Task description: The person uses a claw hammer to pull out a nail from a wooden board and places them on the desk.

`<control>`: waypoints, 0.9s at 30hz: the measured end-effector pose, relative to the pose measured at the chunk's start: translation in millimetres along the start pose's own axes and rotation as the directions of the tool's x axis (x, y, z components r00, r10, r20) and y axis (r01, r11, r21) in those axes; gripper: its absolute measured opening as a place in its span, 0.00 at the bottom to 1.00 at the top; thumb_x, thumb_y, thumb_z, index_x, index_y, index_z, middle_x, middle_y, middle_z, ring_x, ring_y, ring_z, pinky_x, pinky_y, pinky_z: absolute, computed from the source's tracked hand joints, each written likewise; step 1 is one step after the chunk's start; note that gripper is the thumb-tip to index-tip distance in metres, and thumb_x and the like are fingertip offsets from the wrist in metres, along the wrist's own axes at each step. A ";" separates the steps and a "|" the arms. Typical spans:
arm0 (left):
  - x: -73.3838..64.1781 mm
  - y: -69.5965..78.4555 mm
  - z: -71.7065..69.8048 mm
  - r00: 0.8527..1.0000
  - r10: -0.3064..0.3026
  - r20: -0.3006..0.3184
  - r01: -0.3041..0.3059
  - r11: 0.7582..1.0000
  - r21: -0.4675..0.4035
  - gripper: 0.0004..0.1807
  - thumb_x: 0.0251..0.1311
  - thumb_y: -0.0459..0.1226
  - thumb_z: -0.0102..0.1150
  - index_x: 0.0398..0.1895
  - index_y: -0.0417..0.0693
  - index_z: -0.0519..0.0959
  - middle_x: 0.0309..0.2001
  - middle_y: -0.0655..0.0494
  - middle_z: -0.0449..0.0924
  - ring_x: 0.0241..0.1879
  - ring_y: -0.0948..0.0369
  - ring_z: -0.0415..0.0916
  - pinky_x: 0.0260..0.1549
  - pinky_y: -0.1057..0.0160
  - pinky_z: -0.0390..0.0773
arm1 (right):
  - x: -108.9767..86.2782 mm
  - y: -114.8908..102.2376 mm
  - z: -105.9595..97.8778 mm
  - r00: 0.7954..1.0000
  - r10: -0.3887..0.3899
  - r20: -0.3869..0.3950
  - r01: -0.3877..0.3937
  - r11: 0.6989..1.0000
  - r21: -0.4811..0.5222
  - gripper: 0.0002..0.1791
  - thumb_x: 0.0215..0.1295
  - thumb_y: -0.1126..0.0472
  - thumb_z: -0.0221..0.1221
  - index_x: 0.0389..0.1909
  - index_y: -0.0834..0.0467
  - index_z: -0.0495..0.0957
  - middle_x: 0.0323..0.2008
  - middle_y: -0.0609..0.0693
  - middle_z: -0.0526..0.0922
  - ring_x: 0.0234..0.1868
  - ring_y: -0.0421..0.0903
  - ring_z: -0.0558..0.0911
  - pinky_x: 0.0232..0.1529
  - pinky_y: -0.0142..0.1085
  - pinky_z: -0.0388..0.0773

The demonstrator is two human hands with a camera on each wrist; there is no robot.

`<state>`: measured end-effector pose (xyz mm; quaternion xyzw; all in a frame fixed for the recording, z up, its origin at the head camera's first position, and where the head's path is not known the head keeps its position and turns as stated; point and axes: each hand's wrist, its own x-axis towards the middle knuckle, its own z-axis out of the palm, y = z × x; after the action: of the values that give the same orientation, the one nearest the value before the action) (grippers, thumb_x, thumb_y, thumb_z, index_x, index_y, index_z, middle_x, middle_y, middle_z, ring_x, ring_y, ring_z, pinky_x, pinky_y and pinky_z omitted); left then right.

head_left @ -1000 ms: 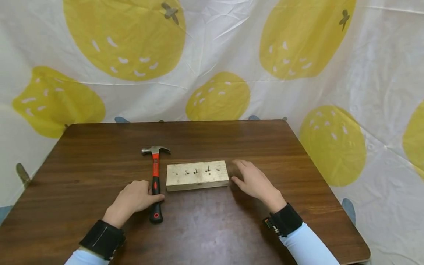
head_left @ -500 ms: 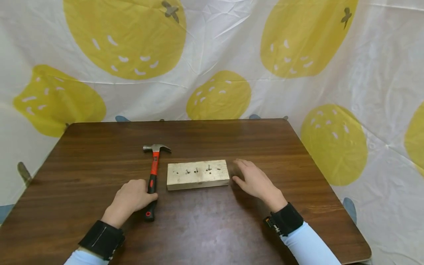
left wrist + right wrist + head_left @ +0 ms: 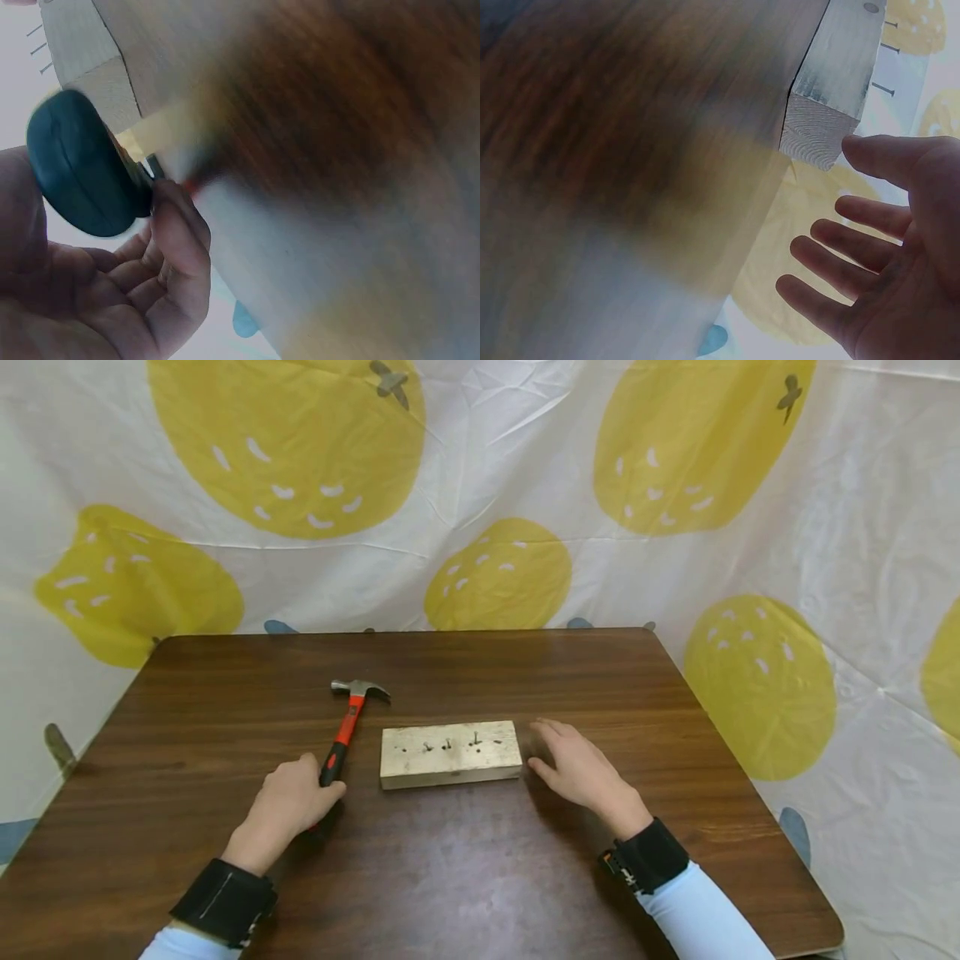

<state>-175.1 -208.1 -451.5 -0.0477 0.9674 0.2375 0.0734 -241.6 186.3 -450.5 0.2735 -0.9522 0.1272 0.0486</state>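
A claw hammer [image 3: 348, 727] with a steel head and a red and black handle slants across the left half of the table. My left hand [image 3: 287, 802] grips its handle low down, covering the end in the head view. From the left wrist, the dark butt of the handle [image 3: 82, 169] shows between thumb and curled fingers. A pale wooden block [image 3: 450, 758] lies to the right of the hammer, with several nails [image 3: 447, 744] sticking up from its top. Beside the block's right end is my right hand [image 3: 581, 772], holding nothing. Its fingers [image 3: 829, 266] are spread and relaxed.
The brown wood-grain table [image 3: 480, 877] has rounded corners and spans most of the lower view. A white curtain [image 3: 480, 468] printed with yellow fruit hangs behind it and along its right side.
The hammer has turned from nearly straight to tilted, its head shifting slightly up and right. My left hand has moved left and a little up with the handle. The right hand stays by the block.
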 end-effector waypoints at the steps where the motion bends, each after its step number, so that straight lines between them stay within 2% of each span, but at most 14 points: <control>1: -0.1 -0.3 -0.2 1.000 -0.005 0.005 0.005 1.000 -0.004 0.16 0.59 0.43 0.56 0.33 0.38 0.68 0.22 0.49 0.70 0.16 0.56 0.70 0.14 0.63 0.68 | 0.1 0.1 0.0 1.000 0.000 0.000 0.000 1.000 -0.001 0.31 0.68 0.54 0.62 0.67 0.63 0.68 0.64 0.59 0.69 0.65 0.55 0.69 0.62 0.44 0.63; 5: -0.5 -2.5 0.3 1.000 -0.004 0.019 0.004 1.000 -0.004 0.15 0.61 0.41 0.53 0.35 0.34 0.66 0.23 0.47 0.69 0.18 0.55 0.69 0.15 0.63 0.67 | 0.8 0.5 0.0 1.000 0.000 0.000 0.000 1.000 -0.005 0.30 0.68 0.54 0.62 0.66 0.63 0.68 0.64 0.59 0.69 0.65 0.55 0.69 0.62 0.44 0.63; 12: -0.2 -5.7 3.1 0.999 0.030 -0.032 -0.030 1.000 0.010 0.11 0.61 0.34 0.47 0.35 0.32 0.62 0.23 0.45 0.68 0.19 0.52 0.70 0.16 0.60 0.67 | 1.3 -0.1 -0.8 1.000 0.000 -0.003 0.000 1.000 -0.004 0.30 0.68 0.54 0.62 0.66 0.63 0.68 0.64 0.59 0.69 0.65 0.56 0.69 0.62 0.44 0.63; 17: 2.0 -6.8 3.4 0.999 0.002 -0.046 -0.003 0.999 -0.032 0.12 0.64 0.35 0.44 0.37 0.30 0.61 0.25 0.42 0.69 0.21 0.50 0.71 0.18 0.58 0.69 | 2.2 0.4 -1.0 1.000 -0.002 -0.001 0.002 1.000 -0.006 0.30 0.68 0.54 0.62 0.67 0.63 0.68 0.64 0.59 0.69 0.65 0.56 0.69 0.62 0.44 0.63; 22: 2.2 -6.7 2.8 0.994 0.017 -0.107 -0.019 1.000 -0.013 0.19 0.70 0.40 0.50 0.37 0.29 0.62 0.25 0.41 0.69 0.22 0.47 0.74 0.18 0.56 0.70 | 3.0 0.7 -1.3 1.000 0.001 -0.003 -0.001 1.000 -0.011 0.30 0.68 0.54 0.62 0.67 0.63 0.68 0.64 0.60 0.68 0.65 0.56 0.69 0.62 0.44 0.62; 27: 1.5 -8.3 3.3 0.989 0.050 -0.138 -0.049 0.999 0.017 0.21 0.70 0.42 0.56 0.34 0.29 0.64 0.23 0.42 0.68 0.20 0.47 0.74 0.17 0.55 0.70 | 3.3 0.5 -1.5 1.000 -0.001 -0.001 0.001 1.000 -0.010 0.30 0.68 0.54 0.61 0.67 0.63 0.68 0.64 0.60 0.68 0.65 0.56 0.69 0.62 0.45 0.63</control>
<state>-175.1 -214.0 -458.4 -0.0396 0.9726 0.2290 0.0003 -244.6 185.4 -448.7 0.2736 -0.9527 0.1226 0.0504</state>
